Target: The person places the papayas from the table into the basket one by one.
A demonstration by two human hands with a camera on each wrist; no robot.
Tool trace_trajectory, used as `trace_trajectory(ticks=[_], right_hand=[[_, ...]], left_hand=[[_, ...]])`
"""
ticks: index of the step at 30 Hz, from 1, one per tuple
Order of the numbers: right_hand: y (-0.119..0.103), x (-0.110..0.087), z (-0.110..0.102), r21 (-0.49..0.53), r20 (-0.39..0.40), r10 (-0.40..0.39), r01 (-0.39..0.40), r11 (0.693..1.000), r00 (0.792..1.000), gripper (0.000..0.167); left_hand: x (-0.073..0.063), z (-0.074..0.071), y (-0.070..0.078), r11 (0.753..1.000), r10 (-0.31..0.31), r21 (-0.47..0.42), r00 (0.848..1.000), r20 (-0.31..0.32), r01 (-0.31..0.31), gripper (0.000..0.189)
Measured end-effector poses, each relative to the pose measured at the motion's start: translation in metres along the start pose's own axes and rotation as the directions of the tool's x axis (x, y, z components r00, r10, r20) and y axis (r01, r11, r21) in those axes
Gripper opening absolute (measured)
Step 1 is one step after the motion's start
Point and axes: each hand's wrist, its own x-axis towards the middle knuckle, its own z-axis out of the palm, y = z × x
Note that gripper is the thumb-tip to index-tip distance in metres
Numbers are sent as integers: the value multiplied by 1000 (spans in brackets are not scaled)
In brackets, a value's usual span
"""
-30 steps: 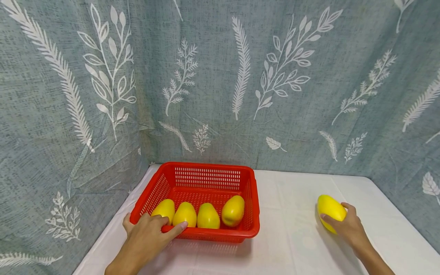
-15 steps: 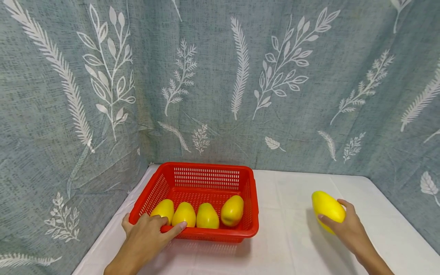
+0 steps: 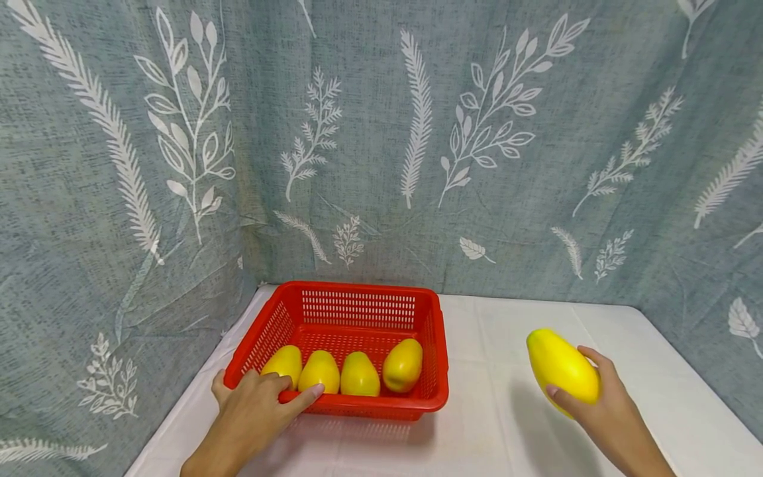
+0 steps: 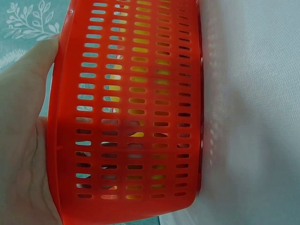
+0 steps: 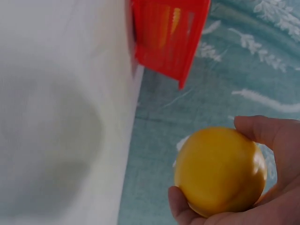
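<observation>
A red slotted basket [image 3: 363,309] stands on the white table at the left and holds several yellow mangoes [image 3: 360,375] in a row along its near wall. My left hand [image 3: 256,404] grips the basket's near left corner, fingers curled over the rim [image 4: 54,140]. My right hand [image 3: 596,404] holds another yellow mango [image 3: 560,368] lifted above the table, to the right of the basket. In the right wrist view the mango [image 5: 220,169] sits between thumb and fingers, with the basket [image 5: 168,37] farther off.
A white cloth covers the table [image 3: 507,424]. Grey-green curtains with white leaf prints [image 3: 417,132] close in the back and both sides. The table's left edge runs just beside the basket.
My right hand has lifted the mango off the table and carried it a little left, toward the basket. The left hand and the basket have stayed put.
</observation>
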Motion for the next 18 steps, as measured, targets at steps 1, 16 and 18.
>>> trace_trajectory(ticks=[1,16,18], right_hand=[[-2,-3,0,-1,7,4,-4,1000,1000,106],[-18,-15,1,45,32,-49,48,998,998,99],[-23,-16,4,65,42,-55,52,997,998,98]], left_hand=[[0,0,0,1000,-1,1,1000,2,1,80],[0,1,2,1000,0,-7,1000,3,0,81],[0,0,2,1000,-5,-5,1000,1,5,82]])
